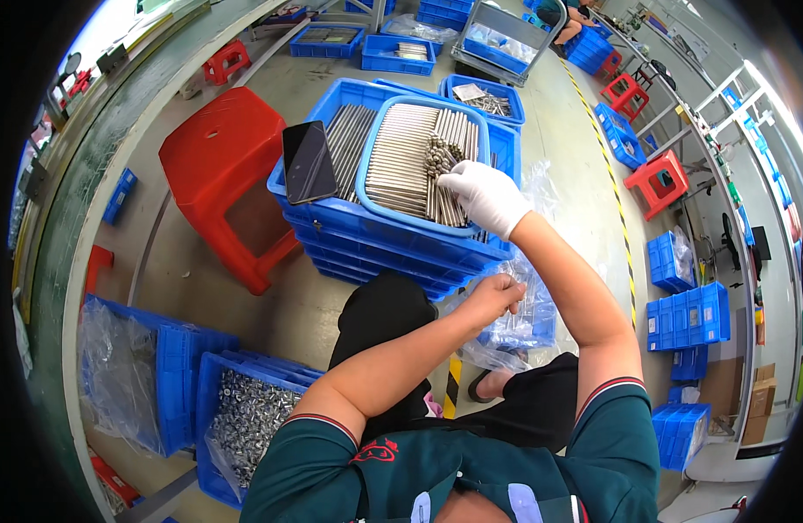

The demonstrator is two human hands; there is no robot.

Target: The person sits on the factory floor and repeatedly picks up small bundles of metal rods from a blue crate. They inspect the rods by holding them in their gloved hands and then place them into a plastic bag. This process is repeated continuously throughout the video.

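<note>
My right hand (488,199), in a white glove, reaches over the right side of a light blue tray (361,185). Its fingertips are pinched together at the metal rods (443,202), seemingly on one rod; the grip is partly hidden by the glove. Long silvery rods (403,144) lie in rows across the tray's left part, and a bunch of knobbed rod ends (440,157) shows beside my fingers. Bare and lower down, my left hand (499,298) is held closed in front of the stacked crates. Whatever it may hold is hidden by its fingers.
The tray rests on stacked blue crates (366,228), beside darker rods (349,131) and a black phone (309,164). A red stool (223,144) stands left. At lower left is a crate of small metal parts (251,410). Plastic-wrapped goods (528,318) sit right of my left hand.
</note>
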